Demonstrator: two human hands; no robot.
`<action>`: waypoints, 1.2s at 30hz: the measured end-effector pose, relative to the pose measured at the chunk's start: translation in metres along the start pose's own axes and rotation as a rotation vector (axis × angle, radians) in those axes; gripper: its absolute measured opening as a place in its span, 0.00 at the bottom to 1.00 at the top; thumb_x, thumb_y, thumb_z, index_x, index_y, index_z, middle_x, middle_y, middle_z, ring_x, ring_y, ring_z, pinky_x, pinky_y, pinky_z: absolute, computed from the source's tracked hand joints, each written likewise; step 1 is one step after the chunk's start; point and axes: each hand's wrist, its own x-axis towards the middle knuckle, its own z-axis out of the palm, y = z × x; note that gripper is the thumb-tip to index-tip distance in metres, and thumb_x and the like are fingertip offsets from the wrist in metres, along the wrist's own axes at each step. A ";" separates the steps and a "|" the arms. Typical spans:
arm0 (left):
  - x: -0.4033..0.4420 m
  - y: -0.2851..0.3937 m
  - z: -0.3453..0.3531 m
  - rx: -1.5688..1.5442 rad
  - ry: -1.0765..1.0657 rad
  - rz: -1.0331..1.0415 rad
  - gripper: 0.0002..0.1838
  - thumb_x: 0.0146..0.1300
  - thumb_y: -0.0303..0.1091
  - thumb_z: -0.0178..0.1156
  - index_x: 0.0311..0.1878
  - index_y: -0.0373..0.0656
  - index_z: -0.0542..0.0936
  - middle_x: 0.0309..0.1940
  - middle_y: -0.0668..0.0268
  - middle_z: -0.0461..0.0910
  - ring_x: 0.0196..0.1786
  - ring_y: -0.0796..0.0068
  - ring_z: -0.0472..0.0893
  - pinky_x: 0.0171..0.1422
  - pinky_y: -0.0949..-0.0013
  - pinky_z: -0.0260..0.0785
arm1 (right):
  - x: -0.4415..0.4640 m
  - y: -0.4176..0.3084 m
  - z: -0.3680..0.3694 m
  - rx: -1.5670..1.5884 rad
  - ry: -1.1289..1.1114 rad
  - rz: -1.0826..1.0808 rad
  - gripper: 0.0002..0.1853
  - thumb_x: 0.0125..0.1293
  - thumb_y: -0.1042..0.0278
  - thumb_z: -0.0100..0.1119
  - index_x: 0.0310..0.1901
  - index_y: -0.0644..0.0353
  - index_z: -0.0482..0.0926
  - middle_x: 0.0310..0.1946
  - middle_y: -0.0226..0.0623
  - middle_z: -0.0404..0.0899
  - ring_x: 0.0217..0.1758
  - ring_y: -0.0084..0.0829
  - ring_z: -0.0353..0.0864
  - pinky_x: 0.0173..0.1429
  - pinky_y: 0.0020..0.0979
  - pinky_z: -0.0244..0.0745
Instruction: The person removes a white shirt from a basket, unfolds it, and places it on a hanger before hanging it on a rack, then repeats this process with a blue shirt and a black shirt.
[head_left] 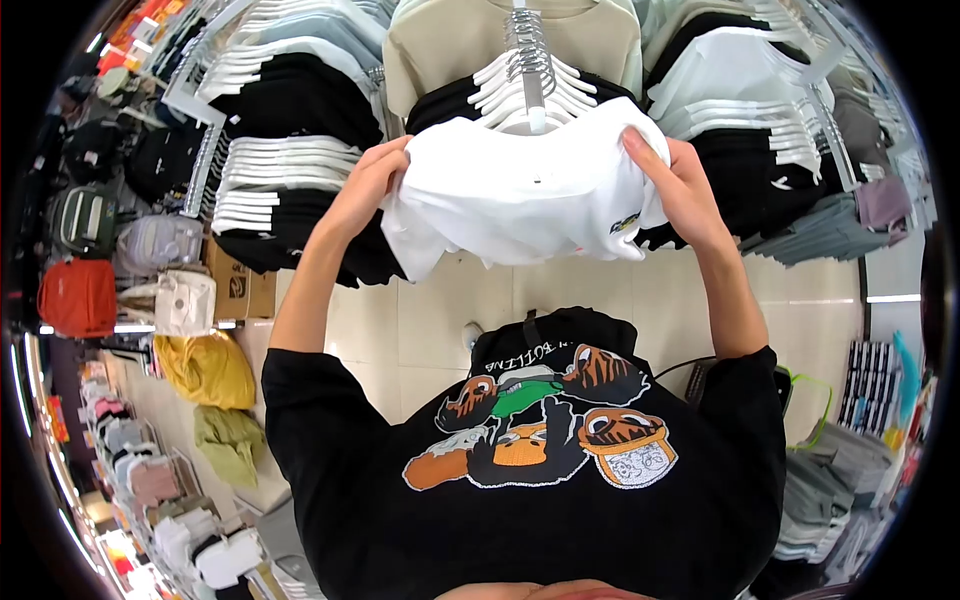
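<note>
A white shirt [500, 190] with a small logo near its right side hangs at the front of a rack. My left hand [375, 180] grips its left shoulder, fingers curled over the cloth. On the other shoulder, my right hand [680, 185] holds the fabric with the thumb on top. A white hanger [520, 120] shows at the shirt's neckline, in front of several more white hangers with black shirts. Above them hangs a beige shirt [430, 50].
Racks of black shirts [300, 100] and white shirts [725, 75] flank the middle one. Backpacks, including a red one [77, 298], stand at the left beside a cardboard box [240, 285]. Gray clothes [825, 500] hang at the lower right. Tiled floor [420, 320] lies below.
</note>
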 end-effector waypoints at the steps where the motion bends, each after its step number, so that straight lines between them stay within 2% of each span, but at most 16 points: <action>1: 0.008 0.000 0.004 -0.077 0.013 0.011 0.17 0.68 0.36 0.49 0.49 0.36 0.82 0.37 0.75 0.76 0.42 0.84 0.70 0.50 0.77 0.62 | 0.002 -0.002 0.006 0.004 0.032 0.001 0.23 0.79 0.50 0.58 0.43 0.66 0.86 0.33 0.26 0.85 0.35 0.14 0.80 0.40 0.22 0.75; 8: 0.019 0.028 -0.011 -0.097 -0.115 -0.007 0.30 0.79 0.57 0.47 0.47 0.34 0.82 0.42 0.69 0.82 0.49 0.82 0.78 0.57 0.75 0.67 | 0.012 -0.020 0.048 -0.027 0.132 0.065 0.25 0.78 0.46 0.59 0.45 0.67 0.85 0.36 0.28 0.86 0.38 0.15 0.82 0.44 0.22 0.76; 9: 0.023 0.028 -0.017 0.005 -0.180 0.175 0.28 0.76 0.58 0.54 0.42 0.37 0.83 0.31 0.72 0.79 0.37 0.83 0.74 0.46 0.74 0.67 | 0.014 -0.021 0.055 -0.035 0.141 0.071 0.25 0.78 0.46 0.59 0.46 0.67 0.85 0.37 0.28 0.86 0.39 0.15 0.83 0.46 0.22 0.76; 10: 0.022 0.029 -0.026 0.004 -0.189 0.176 0.28 0.76 0.58 0.54 0.42 0.37 0.83 0.31 0.72 0.79 0.37 0.83 0.74 0.46 0.74 0.67 | 0.016 -0.022 0.062 -0.037 0.149 0.074 0.25 0.78 0.46 0.59 0.46 0.67 0.85 0.37 0.28 0.86 0.39 0.15 0.83 0.46 0.22 0.76; 12: 0.020 0.039 -0.041 0.518 -0.415 0.202 0.23 0.73 0.52 0.60 0.33 0.39 0.81 0.20 0.74 0.70 0.27 0.81 0.66 0.35 0.69 0.61 | 0.019 -0.025 0.074 -0.030 0.160 0.074 0.26 0.78 0.46 0.59 0.47 0.68 0.85 0.38 0.29 0.87 0.41 0.16 0.83 0.48 0.23 0.77; 13: 0.024 0.025 -0.047 0.465 -0.424 0.244 0.20 0.68 0.46 0.64 0.28 0.39 0.76 0.15 0.71 0.60 0.23 0.76 0.57 0.29 0.63 0.54 | 0.019 -0.030 0.082 -0.033 0.160 0.101 0.26 0.77 0.45 0.59 0.48 0.67 0.85 0.39 0.28 0.87 0.41 0.16 0.83 0.48 0.23 0.77; 14: 0.022 0.023 -0.053 0.466 -0.427 0.246 0.20 0.68 0.46 0.64 0.28 0.39 0.76 0.15 0.71 0.60 0.23 0.76 0.57 0.29 0.63 0.54 | 0.018 -0.034 0.088 -0.033 0.164 0.100 0.26 0.77 0.45 0.59 0.48 0.67 0.85 0.39 0.28 0.87 0.41 0.16 0.83 0.48 0.23 0.77; 16: 0.015 0.025 -0.066 0.638 -0.364 0.385 0.20 0.66 0.45 0.63 0.28 0.38 0.74 0.15 0.62 0.66 0.21 0.66 0.63 0.30 0.61 0.59 | 0.019 -0.036 0.102 -0.108 0.180 0.108 0.25 0.77 0.45 0.59 0.47 0.66 0.85 0.38 0.28 0.87 0.41 0.16 0.84 0.48 0.23 0.77; 17: 0.008 0.027 -0.072 0.764 -0.247 0.508 0.18 0.65 0.45 0.60 0.30 0.38 0.77 0.19 0.53 0.76 0.23 0.50 0.75 0.32 0.55 0.68 | 0.019 -0.034 0.107 -0.138 0.176 0.121 0.24 0.78 0.46 0.59 0.46 0.65 0.85 0.36 0.27 0.85 0.39 0.16 0.81 0.46 0.23 0.76; 20: 0.002 0.030 -0.097 1.148 0.041 0.613 0.16 0.66 0.44 0.56 0.34 0.39 0.81 0.26 0.49 0.83 0.33 0.42 0.83 0.37 0.48 0.74 | 0.020 -0.031 0.120 -0.330 0.122 0.114 0.25 0.78 0.47 0.58 0.45 0.67 0.85 0.33 0.25 0.83 0.37 0.16 0.78 0.45 0.25 0.74; 24: 0.008 0.025 -0.118 0.985 0.062 0.543 0.14 0.66 0.42 0.57 0.39 0.42 0.85 0.29 0.48 0.84 0.36 0.42 0.84 0.39 0.46 0.75 | 0.021 -0.033 0.149 -0.410 0.106 0.090 0.24 0.78 0.47 0.59 0.44 0.67 0.84 0.32 0.24 0.81 0.38 0.16 0.76 0.45 0.26 0.71; 25: 0.017 0.019 -0.123 0.769 -0.035 0.517 0.15 0.66 0.43 0.56 0.36 0.41 0.82 0.25 0.53 0.82 0.33 0.52 0.83 0.39 0.54 0.72 | 0.024 -0.034 0.158 -0.367 0.134 0.057 0.24 0.78 0.47 0.59 0.43 0.67 0.84 0.32 0.25 0.80 0.39 0.17 0.75 0.46 0.26 0.71; 26: 0.021 0.012 -0.126 0.771 -0.034 0.519 0.15 0.66 0.43 0.56 0.36 0.41 0.82 0.25 0.53 0.82 0.33 0.52 0.83 0.39 0.54 0.72 | 0.027 -0.034 0.166 -0.324 0.163 0.022 0.24 0.78 0.48 0.58 0.43 0.68 0.84 0.32 0.26 0.79 0.40 0.18 0.75 0.46 0.26 0.70; 29: 0.008 0.018 -0.115 0.124 -0.179 0.239 0.17 0.65 0.42 0.51 0.32 0.36 0.76 0.25 0.70 0.68 0.34 0.77 0.65 0.40 0.70 0.58 | 0.039 -0.019 0.182 -0.473 0.083 -0.076 0.23 0.77 0.49 0.59 0.42 0.67 0.84 0.31 0.28 0.78 0.38 0.19 0.72 0.45 0.26 0.69; 32: 0.005 0.017 -0.118 0.194 -0.095 0.244 0.19 0.67 0.44 0.53 0.34 0.34 0.80 0.26 0.69 0.73 0.34 0.78 0.69 0.41 0.69 0.62 | 0.043 -0.022 0.199 -0.511 0.019 -0.061 0.20 0.76 0.51 0.61 0.37 0.63 0.81 0.25 0.23 0.68 0.32 0.17 0.65 0.37 0.26 0.62; 36: -0.014 0.031 -0.131 0.309 -0.259 0.272 0.32 0.71 0.61 0.61 0.40 0.33 0.86 0.28 0.66 0.79 0.32 0.77 0.74 0.40 0.70 0.69 | 0.047 -0.020 0.198 -0.649 0.019 -0.117 0.19 0.74 0.53 0.65 0.34 0.63 0.79 0.25 0.25 0.68 0.32 0.18 0.65 0.37 0.26 0.61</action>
